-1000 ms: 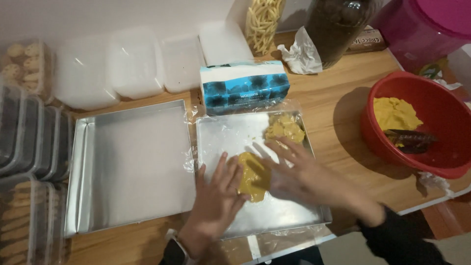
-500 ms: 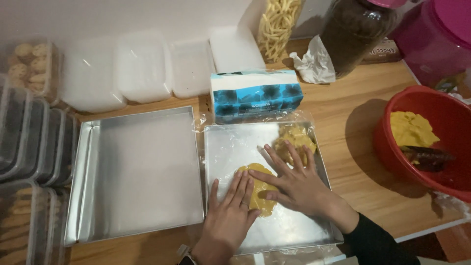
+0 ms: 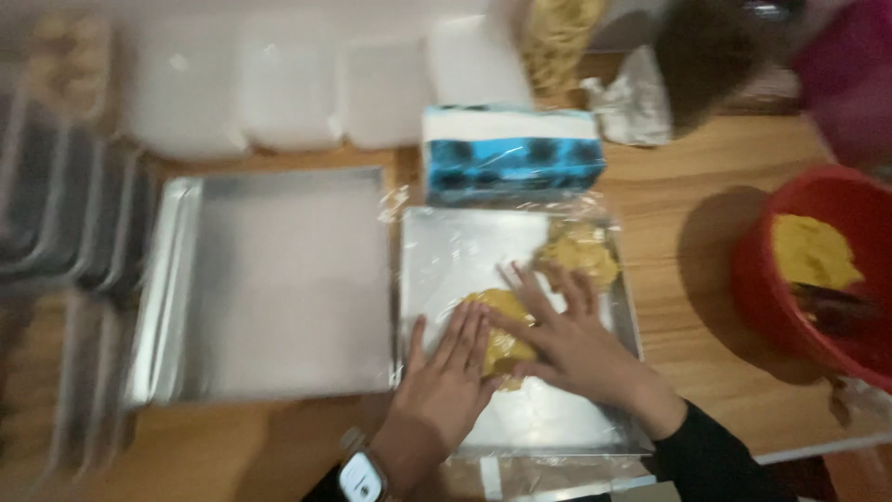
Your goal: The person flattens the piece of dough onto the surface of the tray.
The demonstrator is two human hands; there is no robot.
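Observation:
Both my hands lie flat on a lump of yellow dough (image 3: 492, 339) in a small metal tray (image 3: 446, 251) lined with clear plastic film. My left hand (image 3: 451, 376), with a watch on its wrist, presses the dough's left side, fingers together. My right hand (image 3: 567, 339), fingers spread, covers the dough's right side. A second, rougher piece of dough (image 3: 581, 251) sits in the tray's far right corner. The picture is blurred.
A larger metal tray (image 3: 279, 279) sits to the left. Behind the small tray stands a blue and white box (image 3: 511, 158). A red bowl (image 3: 757, 279) with yellow dough is at the right. Clear plastic containers (image 3: 279, 93) line the back, stacked trays the left edge.
The view has shifted and blurred. Both hands stay pressed on the dough in the small tray, with the right hand slid slightly over it.

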